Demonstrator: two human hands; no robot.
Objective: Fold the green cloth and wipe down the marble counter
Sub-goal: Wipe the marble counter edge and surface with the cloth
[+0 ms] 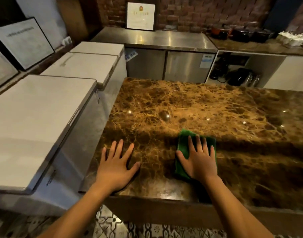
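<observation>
On the marble counter (190, 103), sweep the folded green cloth (182, 150), pinned under the flat, spread right hand (198, 159), away from the open, bracing left hand (117, 166) with even pressure.

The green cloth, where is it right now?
The green cloth lies flat on the marble counter near its front edge, under the right hand.

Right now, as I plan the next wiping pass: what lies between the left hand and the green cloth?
Nothing: the head view shows only bare marble counter between the left hand and the green cloth, which lies flat under the right hand.
</observation>
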